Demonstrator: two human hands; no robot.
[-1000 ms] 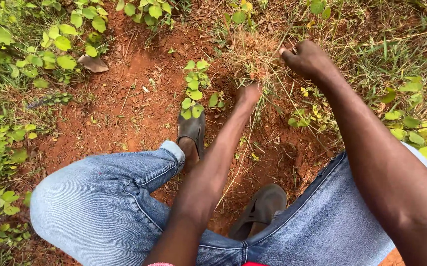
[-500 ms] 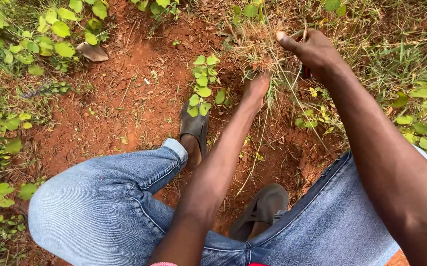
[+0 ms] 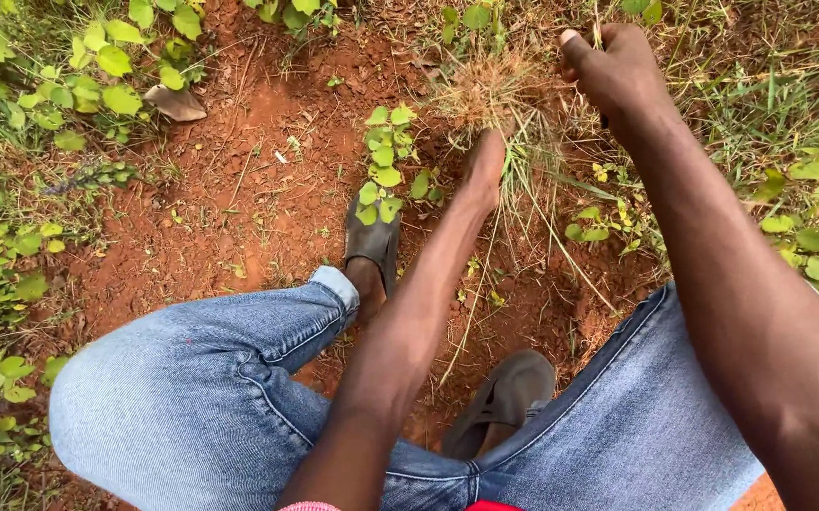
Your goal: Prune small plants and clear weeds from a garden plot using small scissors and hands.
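My left hand (image 3: 482, 170) closed low on the dry grass tuft (image 3: 495, 95), rooted in red soil (image 3: 258, 189) ahead of my sandal (image 3: 372, 241); right hand (image 3: 618, 71) fisted beside the tuft's top, thumb out; contents unclear.

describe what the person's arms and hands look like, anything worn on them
Both forearms are bare, with no sleeves in view, and the left hand and right hand wear no gloves. No rings or watch show. A pink band sits at the bottom edge of the frame by the left arm; whether it is a cuff or a bracelet cannot be told.
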